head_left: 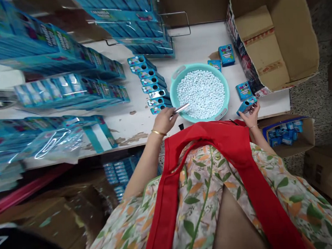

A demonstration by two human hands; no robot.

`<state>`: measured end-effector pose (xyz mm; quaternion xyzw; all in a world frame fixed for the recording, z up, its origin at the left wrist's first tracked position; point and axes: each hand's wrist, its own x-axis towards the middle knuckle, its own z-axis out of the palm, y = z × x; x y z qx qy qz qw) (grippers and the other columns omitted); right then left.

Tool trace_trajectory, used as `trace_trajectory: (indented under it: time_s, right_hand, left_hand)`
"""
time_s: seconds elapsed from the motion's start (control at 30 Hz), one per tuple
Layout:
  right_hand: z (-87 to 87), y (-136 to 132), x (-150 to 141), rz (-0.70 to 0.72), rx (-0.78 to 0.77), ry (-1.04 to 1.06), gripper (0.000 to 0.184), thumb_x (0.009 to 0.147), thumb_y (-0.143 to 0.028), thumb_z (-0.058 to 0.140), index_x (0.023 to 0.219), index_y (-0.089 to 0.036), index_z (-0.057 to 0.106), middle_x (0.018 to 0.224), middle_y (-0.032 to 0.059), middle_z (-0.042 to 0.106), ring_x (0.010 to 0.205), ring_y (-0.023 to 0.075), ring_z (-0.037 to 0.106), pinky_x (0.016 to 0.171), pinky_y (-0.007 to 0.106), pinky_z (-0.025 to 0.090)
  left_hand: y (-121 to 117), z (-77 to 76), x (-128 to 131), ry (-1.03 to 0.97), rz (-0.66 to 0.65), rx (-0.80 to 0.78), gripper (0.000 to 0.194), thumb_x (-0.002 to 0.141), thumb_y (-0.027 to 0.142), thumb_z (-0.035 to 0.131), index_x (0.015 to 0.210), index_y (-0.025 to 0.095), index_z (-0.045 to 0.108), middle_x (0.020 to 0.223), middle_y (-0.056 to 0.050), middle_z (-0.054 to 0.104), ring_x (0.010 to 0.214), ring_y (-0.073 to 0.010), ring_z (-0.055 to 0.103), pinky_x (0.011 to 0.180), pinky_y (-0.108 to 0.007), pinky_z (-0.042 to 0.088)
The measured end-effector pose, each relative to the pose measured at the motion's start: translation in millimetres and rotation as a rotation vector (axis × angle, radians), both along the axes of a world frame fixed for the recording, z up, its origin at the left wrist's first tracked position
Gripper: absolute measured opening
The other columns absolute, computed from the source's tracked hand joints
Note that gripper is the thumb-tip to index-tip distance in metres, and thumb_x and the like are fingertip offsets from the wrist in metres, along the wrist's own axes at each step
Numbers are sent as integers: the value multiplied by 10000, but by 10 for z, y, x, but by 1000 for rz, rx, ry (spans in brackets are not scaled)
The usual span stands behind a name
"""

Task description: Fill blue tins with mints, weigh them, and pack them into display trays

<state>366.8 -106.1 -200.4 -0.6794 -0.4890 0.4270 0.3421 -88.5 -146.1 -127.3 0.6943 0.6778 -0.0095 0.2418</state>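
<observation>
A turquoise basin is holding pale pellets; a row of blue boxes with round openings is sitting to its left; a lower carton is holding more small boxes; the left hand is clasping a silvery tool, its tip reaching over the pellets; the right hand is pinching a blue box right of the basin.

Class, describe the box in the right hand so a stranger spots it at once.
Find the teal basin on the white table and look right, to the big open carton. By its near left corner stands a lettered blue box. Yours is the box just in front of that one, set apart by the right hand gripping it.
</observation>
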Motion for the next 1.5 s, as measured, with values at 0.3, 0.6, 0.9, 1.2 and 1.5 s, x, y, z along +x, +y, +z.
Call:
trace_trajectory:
  time_s: [0.3, 0.6, 0.9, 1.2, 1.5]
  right_hand:
    - [611, 286, -474, -92, -71, 772, 1029, 583, -445, 890, 1489, -430, 403, 1293, 0, 656, 1139, 234, 680, 1022, 466, 585]
    - [713, 531, -790, -156, -280, 992, 553, 698, -574, 714, 1117, -227, 612, 1057, 62, 749, 996, 278, 744, 951, 498, 629]
    - [485, 456, -577, 80, 92, 167, 637, 765, -597, 717, 1249, -222, 540, 1195, 93, 671, 1138, 279, 661, 1058, 519, 546]
    - [451, 709, -910, 516, 421, -169, 427, 904, -349, 555, 1308, -221, 604, 1239, 121, 650, 1189, 305, 602, 1063, 530, 515]
    - [356, 702, -1169, 710, 458, -177, 503, 885, -274, 506, 1380, -215, 570, 1317, 128, 640, 1250, 316, 568, 1100, 544, 484]
  left_hand:
    - [435, -151, 888, 204, -133, -360, 279, 1023, 198, 449, 1230, 97, 606, 1264, -212, 641, 1145, -314, 643, 908, -395, 505]
    - [911, -838, 1675, -86, -32, -216, 336, 1007, 127, 389, 1300, 120, 552, 1365, -180, 599, 1249, -244, 575, 1076, -362, 438]
    - [967, -476, 1061, -376, -102, -26, 408, 994, 325, 510, 1348, 127, 547, 1251, -169, 659, 1123, -238, 624, 1022, -365, 471]
    - [1108, 708, 617, -293, -392, 79, 342, 1014, 382, 474, 1227, 151, 609, 1057, -115, 673, 979, -218, 639, 878, -337, 491]
    - [1168, 1033, 966, -30, -399, -2, 242, 989, 286, 529, 1193, 184, 607, 1010, -101, 659, 960, -274, 662, 852, -404, 493]
